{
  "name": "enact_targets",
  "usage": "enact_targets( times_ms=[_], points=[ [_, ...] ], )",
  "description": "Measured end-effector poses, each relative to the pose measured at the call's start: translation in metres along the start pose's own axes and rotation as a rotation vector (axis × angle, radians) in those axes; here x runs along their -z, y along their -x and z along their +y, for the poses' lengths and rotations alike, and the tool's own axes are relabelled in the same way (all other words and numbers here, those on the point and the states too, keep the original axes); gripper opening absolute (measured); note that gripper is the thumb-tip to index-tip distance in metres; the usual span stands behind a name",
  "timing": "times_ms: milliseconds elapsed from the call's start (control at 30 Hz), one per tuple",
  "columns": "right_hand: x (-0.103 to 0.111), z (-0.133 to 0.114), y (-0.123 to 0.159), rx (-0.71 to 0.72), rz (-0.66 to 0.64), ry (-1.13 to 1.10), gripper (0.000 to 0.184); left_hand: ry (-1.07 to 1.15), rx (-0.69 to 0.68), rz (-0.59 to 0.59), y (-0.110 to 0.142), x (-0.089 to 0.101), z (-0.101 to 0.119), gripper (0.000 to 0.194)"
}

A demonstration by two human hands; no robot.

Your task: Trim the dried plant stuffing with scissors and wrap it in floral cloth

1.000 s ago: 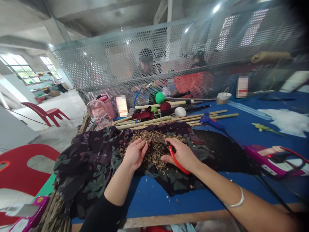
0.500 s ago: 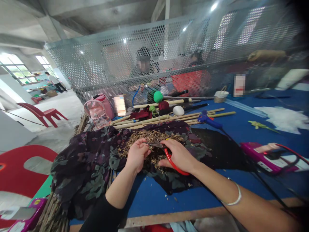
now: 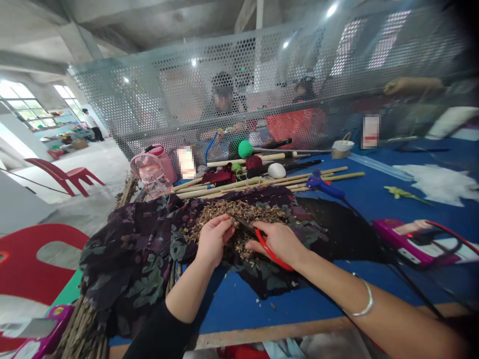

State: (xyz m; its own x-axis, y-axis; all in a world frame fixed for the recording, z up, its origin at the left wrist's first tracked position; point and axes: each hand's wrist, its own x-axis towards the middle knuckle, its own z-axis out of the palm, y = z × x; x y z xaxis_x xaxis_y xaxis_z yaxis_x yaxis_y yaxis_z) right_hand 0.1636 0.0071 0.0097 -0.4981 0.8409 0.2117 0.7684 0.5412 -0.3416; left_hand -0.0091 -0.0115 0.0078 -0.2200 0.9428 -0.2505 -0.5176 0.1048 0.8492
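A loose heap of chopped brown bits (image 3: 243,207) sits on a crumpled dark floral cloth (image 3: 138,259), its rim ragged and spilling thinly outward over the fabric. At the heap's near left side, the left hand (image 3: 215,239) is closed in a pinch, thumb against fingers (whatever lies between the tips is too small to make out). At the heap's near right side, the right hand (image 3: 279,242) grips red-handled scissors (image 3: 270,253), their dark blades lying over the heap and pointing towards the left fingertips; I cannot tell how far the blades are parted.

A narrow gap over the heap separates the two hands. Nearer than the heap, past the cloth's edge, a strip of blue tabletop (image 3: 232,314) sprinkled with stray scraps runs to the table's wooden front edge (image 3: 269,335), leaving the forearms some room.

Beyond the heap, movement is tighter: long pale sticks (image 3: 217,188) lie just behind the cloth, with a blue glue gun (image 3: 324,185) to the heap's far right. Black fabric (image 3: 340,229) spreads right of the heap, then a purple box (image 3: 404,244). Well behind the heap, a perforated screen (image 3: 168,89) bounds the table's far side.
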Motion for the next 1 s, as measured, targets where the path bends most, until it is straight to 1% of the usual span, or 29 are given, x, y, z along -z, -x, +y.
enact_targets(
  times_ms=[133, 267, 367, 500, 667, 767, 867, 1000],
  points=[
    [0.002, -0.002, 0.0, -0.016, -0.018, 0.026, 0.038, -0.072, -0.027, 0.005, 0.001, -0.002, -0.004, 0.04],
    [0.001, -0.003, 0.001, -0.011, -0.04, 0.065, 0.041, -0.072, -0.017, 0.095, -0.001, -0.003, -0.008, 0.032],
    [0.001, -0.003, 0.002, 0.001, -0.039, 0.083, 0.042, -0.067, 0.006, 0.126, 0.0, -0.004, -0.007, 0.034],
    [0.0, -0.003, 0.003, -0.009, -0.035, 0.063, 0.041, -0.059, 0.005, 0.129, 0.001, -0.004, -0.006, 0.033],
    [-0.004, -0.001, 0.003, -0.01, -0.05, -0.055, 0.041, -0.019, 0.011, 0.119, -0.003, -0.003, -0.01, 0.022],
    [-0.005, 0.003, 0.002, -0.035, -0.053, -0.112, 0.04, 0.006, 0.007, 0.123, -0.003, -0.004, -0.007, 0.015],
    [-0.004, 0.007, 0.001, -0.057, -0.017, -0.109, 0.039, 0.023, 0.013, 0.121, -0.002, -0.005, -0.002, 0.011],
    [0.001, 0.005, 0.001, -0.033, -0.024, -0.072, 0.045, 0.054, -0.002, 0.079, -0.003, -0.005, -0.001, 0.012]
  ],
)
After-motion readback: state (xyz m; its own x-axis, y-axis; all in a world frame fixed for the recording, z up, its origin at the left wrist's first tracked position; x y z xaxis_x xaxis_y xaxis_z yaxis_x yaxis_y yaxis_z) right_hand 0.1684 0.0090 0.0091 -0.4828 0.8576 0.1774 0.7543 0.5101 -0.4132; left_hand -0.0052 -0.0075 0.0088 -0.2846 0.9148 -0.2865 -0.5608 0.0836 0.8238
